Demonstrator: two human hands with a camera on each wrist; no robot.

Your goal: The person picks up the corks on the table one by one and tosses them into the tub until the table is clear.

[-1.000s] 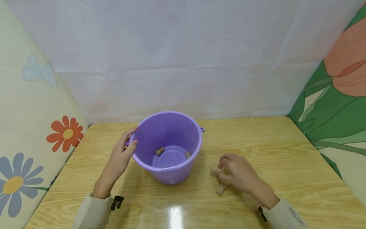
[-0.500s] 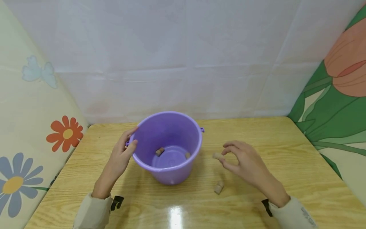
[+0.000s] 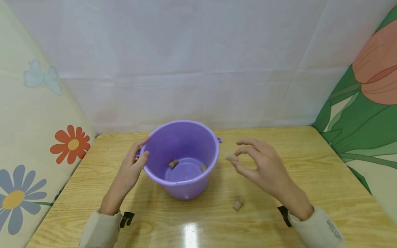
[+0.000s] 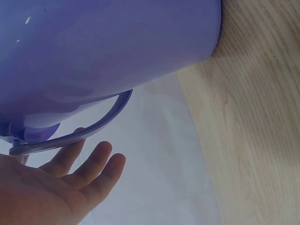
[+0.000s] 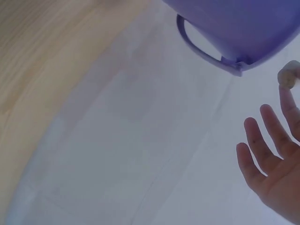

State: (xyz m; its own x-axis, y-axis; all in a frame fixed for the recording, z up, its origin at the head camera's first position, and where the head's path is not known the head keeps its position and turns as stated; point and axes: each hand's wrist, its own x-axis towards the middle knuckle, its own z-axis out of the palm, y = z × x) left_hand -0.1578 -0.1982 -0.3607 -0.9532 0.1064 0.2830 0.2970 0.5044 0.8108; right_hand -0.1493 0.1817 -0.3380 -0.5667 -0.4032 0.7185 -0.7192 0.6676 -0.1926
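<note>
A purple plastic bucket [image 3: 186, 187] stands on the wooden table in the head view. At its left rim my left hand [image 3: 131, 168] holds on, thumb over the edge and fingers along the outside. Between the thumb and a fingertip of my right hand [image 3: 268, 168] is a small tan cork-like piece [image 3: 231, 157], raised just right of the bucket; its rounded end shows in the right wrist view. Inside the bucket lie a brown cork-like piece [image 3: 173, 164] and another tan one [image 3: 203, 168] partly hidden by the front wall. One more cork-like piece [image 3: 238, 203] lies on the table below my right hand.
The bucket's handle [image 4: 110, 117] hangs outside, below the rim, near my left fingers. A white sheet [image 3: 198, 62] rises behind the wooden table [image 3: 310, 165]. Flower-printed panels stand at the left [image 3: 18, 137] and right [image 3: 363, 131].
My right hand has picked up the tan cork-like piece from the table and raised it toward the bucket's right side. The left hand and bucket stay put.
</note>
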